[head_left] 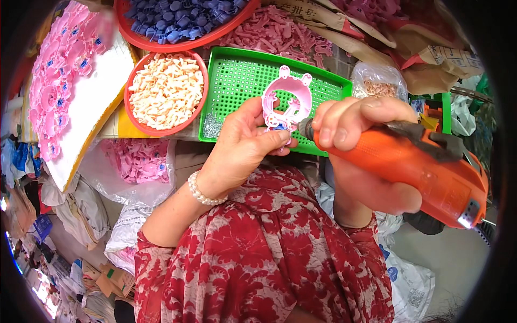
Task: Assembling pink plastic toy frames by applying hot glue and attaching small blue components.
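Green tray point(280, 60): brightly lit
White sheet point(99, 105), tray's left: washed out
Orange tool point(401, 164), tray's right: glowing end
Fisheye rim: black, bending

Left hand point(245, 133) pinches, forearm point(175, 214) angled inward; right hand point(371, 113) grips, fingers point(349, 125) curled.

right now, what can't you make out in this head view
In the head view:
Screwdriver tip: too small to tell if it touches the pink ring
Ring's lower part: partly behind the left hand's thumb
Screwdriver's grip: partly hidden by the right hand
Metal bits in the green tray: too small to count
Red bowl: cut off by the top edge
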